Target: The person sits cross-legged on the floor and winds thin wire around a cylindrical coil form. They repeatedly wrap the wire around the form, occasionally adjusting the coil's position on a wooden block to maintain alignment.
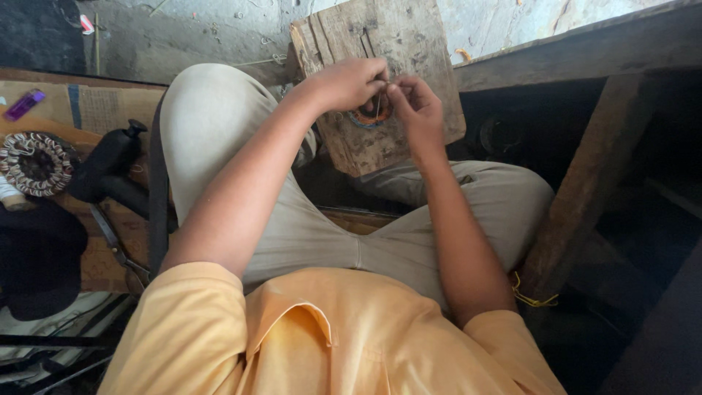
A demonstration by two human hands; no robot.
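Head view: hands over worn wooden board, concrete floor.

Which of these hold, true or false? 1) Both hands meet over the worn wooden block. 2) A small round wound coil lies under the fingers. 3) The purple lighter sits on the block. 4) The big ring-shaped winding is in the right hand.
1) True: the left hand and right hand touch fingertips above the worn wooden block.
2) True: a small round coil with orange wire lies on the block beneath them.
3) False: the purple lighter lies far off at the left, on cardboard.
4) False: the large ring-shaped winding lies at the left, untouched.
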